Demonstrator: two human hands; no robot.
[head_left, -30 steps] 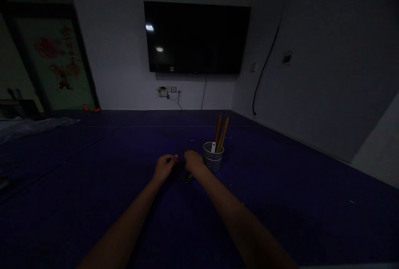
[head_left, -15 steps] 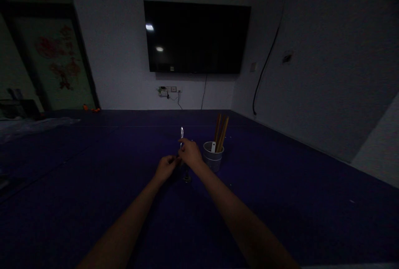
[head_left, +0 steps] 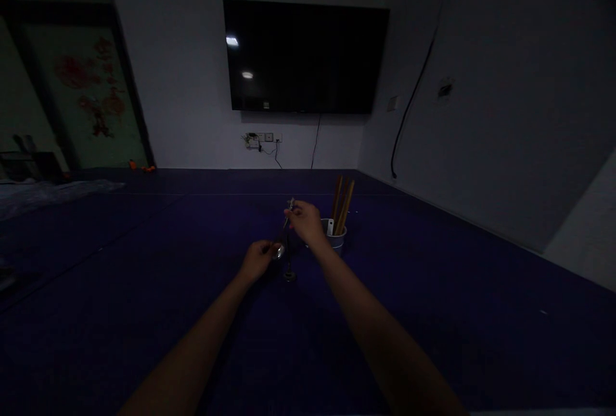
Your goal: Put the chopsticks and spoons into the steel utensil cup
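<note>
Spoon of shiny metal, held aslant in mid-view, handle pointing to one o'clock and bowl to seven. Pinched near the top of the handle by the right hand, thumb and fingers closed on it. At the spoon's eight o'clock, the left hand, fingertips drawn together at the edge of the bowl; clamped on the metal or merely touching, cannot tell. Both hands apart from each other, with the spoon between.

At six o'clock from the spoon, a dark object with a round, faintly gleaming foot on the purple surface, upper part too dim to make out. At three o'clock, a grey cup, partly hidden behind the right wrist. Standing in the cup, brown wooden sticks, tilted toward one o'clock, with a pale holed handle at their eight o'clock.

Farther off at twelve o'clock, a dark television on the wall; at eleven, sockets with cords. At two, a black cable hanging down the side wall. At nine, crumpled clear plastic.
</note>
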